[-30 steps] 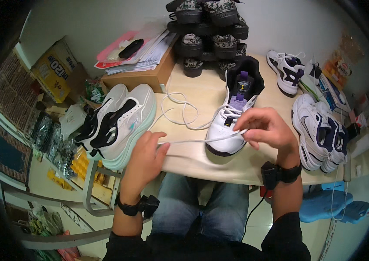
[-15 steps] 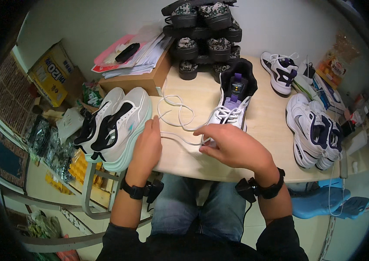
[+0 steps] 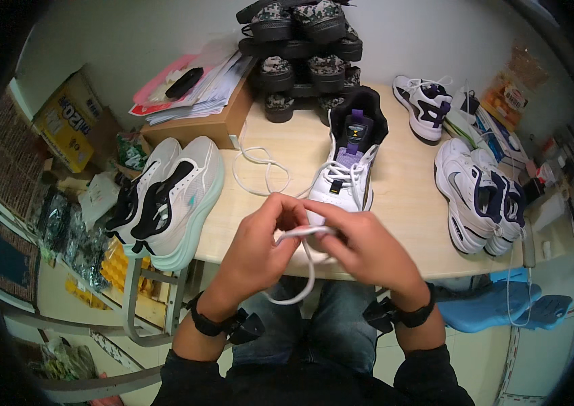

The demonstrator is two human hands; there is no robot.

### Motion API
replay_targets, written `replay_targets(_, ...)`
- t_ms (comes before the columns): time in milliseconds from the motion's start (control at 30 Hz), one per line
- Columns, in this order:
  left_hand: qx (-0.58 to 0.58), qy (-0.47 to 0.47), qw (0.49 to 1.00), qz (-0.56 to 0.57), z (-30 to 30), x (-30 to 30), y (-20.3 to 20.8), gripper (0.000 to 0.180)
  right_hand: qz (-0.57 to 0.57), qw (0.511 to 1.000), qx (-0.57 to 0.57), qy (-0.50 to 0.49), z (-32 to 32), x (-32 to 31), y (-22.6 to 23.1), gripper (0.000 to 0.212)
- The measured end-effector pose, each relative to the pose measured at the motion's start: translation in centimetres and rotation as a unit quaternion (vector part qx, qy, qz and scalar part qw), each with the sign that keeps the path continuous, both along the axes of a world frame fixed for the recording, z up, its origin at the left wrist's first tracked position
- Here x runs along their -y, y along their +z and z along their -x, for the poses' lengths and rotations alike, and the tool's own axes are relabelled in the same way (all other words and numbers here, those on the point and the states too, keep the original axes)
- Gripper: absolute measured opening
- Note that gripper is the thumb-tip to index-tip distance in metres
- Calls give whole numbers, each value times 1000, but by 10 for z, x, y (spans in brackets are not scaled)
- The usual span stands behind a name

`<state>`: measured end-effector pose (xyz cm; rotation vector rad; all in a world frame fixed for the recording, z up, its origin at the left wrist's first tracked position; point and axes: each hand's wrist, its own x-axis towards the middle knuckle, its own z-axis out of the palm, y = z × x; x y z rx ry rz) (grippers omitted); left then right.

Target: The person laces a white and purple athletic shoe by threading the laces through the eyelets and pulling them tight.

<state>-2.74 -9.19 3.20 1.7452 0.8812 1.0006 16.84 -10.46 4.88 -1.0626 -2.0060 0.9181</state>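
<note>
My left hand [image 3: 260,240] and my right hand [image 3: 364,247] are close together above the table's near edge. Both are closed, with thumbs and fingers pinching a white shoelace [image 3: 299,298] that runs between them; a loop of it hangs below. Just beyond my hands stands a white sneaker [image 3: 362,197] with a black collar and purple tongue, toe toward me. The lace is threaded through its eyelets, and my fingers hide part of the toe. Another thin white cord [image 3: 237,164] lies in loose curls on the tabletop, left of the sneaker; whether it joins the held lace I cannot tell.
Pale sneakers [image 3: 195,196] with mint soles sit at the left edge. A carton [image 3: 222,128] under papers [image 3: 199,105] and stacked camouflage shoes [image 3: 327,74] occupy the back. To the right are a white-and-black sneaker [image 3: 422,108] and a white-and-navy pair [image 3: 463,196]. A metal frame [image 3: 131,304] stands lower left.
My left hand has moved right, away from the pale sneakers, to meet my right hand. The shoelace, earlier stretched along the table, is now lifted and looped between them.
</note>
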Motion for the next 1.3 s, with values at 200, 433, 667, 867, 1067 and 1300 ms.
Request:
replay_targets(200,-136,132,974,-128,22,-50,-16,21,-39,921,-30,-386,-114,-24,-6,28)
replay_targets(433,-303,194,922,-145,38,-116,-35,32,62,903,6,-425,-127,-35,-7,50)
replay_targets(667,-530,237,813,-54,-2,-140,-23,32,-56,965,-15,-255,-79,-38,6,40)
replay_targets(867,-504,266,816,-97,10,-160,-37,26,-290,942,167,-11,-13,-46,-24,21)
replay_targets(1067,-172,226,950,-133,8,-141,-19,17,-249,940,231,10,-25,-46,-19,20)
replay_targets(1300,26,27,999,10,-14,-119,13,13,-200,974,65,-86,-30,-63,3,43)
